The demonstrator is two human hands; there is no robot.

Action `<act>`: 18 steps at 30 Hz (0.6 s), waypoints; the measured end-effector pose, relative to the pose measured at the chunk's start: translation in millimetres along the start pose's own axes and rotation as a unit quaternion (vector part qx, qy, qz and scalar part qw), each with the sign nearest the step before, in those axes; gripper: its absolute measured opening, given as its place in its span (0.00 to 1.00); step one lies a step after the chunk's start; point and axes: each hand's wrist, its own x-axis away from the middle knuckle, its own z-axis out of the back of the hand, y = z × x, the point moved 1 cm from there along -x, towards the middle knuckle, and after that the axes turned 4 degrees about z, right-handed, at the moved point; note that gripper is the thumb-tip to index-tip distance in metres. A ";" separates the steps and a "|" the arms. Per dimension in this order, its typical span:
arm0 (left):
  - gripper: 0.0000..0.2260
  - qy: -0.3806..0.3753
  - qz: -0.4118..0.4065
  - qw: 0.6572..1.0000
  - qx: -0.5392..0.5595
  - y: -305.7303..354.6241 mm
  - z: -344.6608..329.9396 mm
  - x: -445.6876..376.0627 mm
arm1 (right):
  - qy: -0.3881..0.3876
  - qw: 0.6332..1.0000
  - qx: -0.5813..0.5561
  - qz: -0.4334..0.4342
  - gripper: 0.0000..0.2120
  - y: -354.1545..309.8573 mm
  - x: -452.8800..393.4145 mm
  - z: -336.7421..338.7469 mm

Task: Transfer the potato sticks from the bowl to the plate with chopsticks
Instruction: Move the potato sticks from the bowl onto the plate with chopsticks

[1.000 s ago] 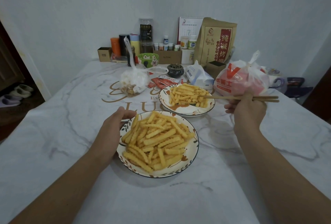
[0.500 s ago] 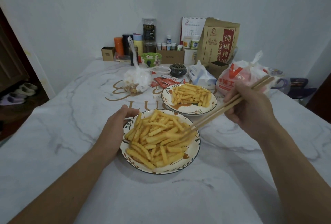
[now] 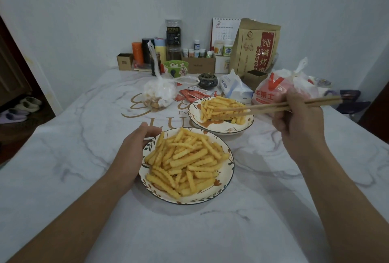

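Steadying the near dish (image 3: pixel 228 170) with the left hand (image 3: pixel 134 147), fingers curving against its left rim, thumb lying along the far edge, so the dish is not sliding on the marble-print tablecloth (image 3: pixel 63 178). Crinkle-cut potato sticks (image 3: pixel 185 161) are still piling high in this dish, so I'm judging it as the source bowl and the job as less than half done.

Further out, the right hand (image 3: pixel 299 115) is pinching a pair of wooden chopsticks (image 3: pixel 273 107) near their back ends, shafts running leftward, tips hovering over the far plate (image 3: pixel 221 128), which is already carrying a smaller heap of sticks (image 3: pixel 219 109). Whether a stick is sitting between the tips is hard to tell against the yellow heap.

For this step: lowering the tips close to the heap before easing the pinch, so nothing bounces off the rim; keeping the tips level; releasing toward the plate's bare near side, not on top of the mound.

Beyond the plate, sitting unused: red sauce packets (image 3: pixel 189 96), a knotted plastic bag of snacks (image 3: pixel 157 94), a dark incense burner (image 3: pixel 207 80), a tissue pack (image 3: pixel 233 89), a red-and-white takeaway bag (image 3: pixel 280 90), jars and a brown paper bag (image 3: pixel 256 48) by the wall.
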 end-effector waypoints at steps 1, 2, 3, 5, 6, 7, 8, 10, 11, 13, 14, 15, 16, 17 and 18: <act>0.23 0.000 0.001 1.000 0.000 -0.2 0.0 -0.2 | 0.039 0.998 0.034 0.022 0.25 4.0 -0.7 1.4; 0.23 0.000 0.002 1.000 0.000 -0.5 0.1 -0.4 | 0.068 0.994 0.077 0.043 0.23 8.5 -0.5 2.2; 0.24 0.000 0.002 1.000 0.000 -0.9 0.1 -0.5 | 0.083 0.988 0.117 0.060 0.21 13.6 0.6 2.2; 0.23 0.001 0.003 1.000 -0.001 -0.9 0.6 -0.1 | 0.075 0.982 0.162 0.066 0.19 24.7 4.0 -0.6; 0.23 0.001 0.002 1.000 -0.003 -0.7 0.3 0.2 | 0.057 0.982 0.166 0.065 0.18 30.1 6.0 -3.1; 0.23 0.001 -0.001 1.000 -0.004 -0.9 0.3 0.0 | 0.033 0.983 0.169 0.070 0.18 34.5 8.3 -6.4; 0.23 0.001 -0.005 1.000 -0.004 -0.3 -0.5 0.4 | 0.009 0.981 0.176 0.080 0.17 38.6 10.3 -10.3; 0.22 -0.003 -0.008 1.000 -0.005 0.2 -1.2 0.7 | -0.022 0.975 0.195 0.103 0.15 45.5 12.8 -17.6; 0.23 -0.005 -0.008 1.000 -0.004 0.3 -1.0 1.0 | -0.024 0.973 0.202 0.112 0.15 48.3 13.2 -20.9; 0.23 -0.010 -0.002 1.000 0.001 0.5 0.1 1.4 | -0.013 0.972 0.203 0.122 0.15 52.6 13.3 -26.6; 0.23 -0.011 0.000 1.000 0.004 -0.1 1.1 1.1 | -0.007 0.971 0.202 0.125 0.15 54.2 12.7 -28.8; 0.23 -0.012 0.000 1.000 0.005 -1.2 2.2 0.1 | -0.003 0.972 0.200 0.126 0.15 55.5 12.1 -30.7; 0.23 -0.015 -0.001 1.000 0.002 -1.7 3.0 -1.0 | 0.000 0.972 0.197 0.125 0.16 57.4 11.2 -32.4; 0.23 -0.018 -0.003 1.000 0.000 -3.2 4.2 -2.5 | 0.003 0.974 0.190 0.122 0.16 59.1 10.7 -34.0; 0.22 -0.025 -0.007 1.000 -0.002 -3.4 4.2 -2.9 | 0.004 0.976 0.182 0.117 0.17 61.0 9.9 -35.9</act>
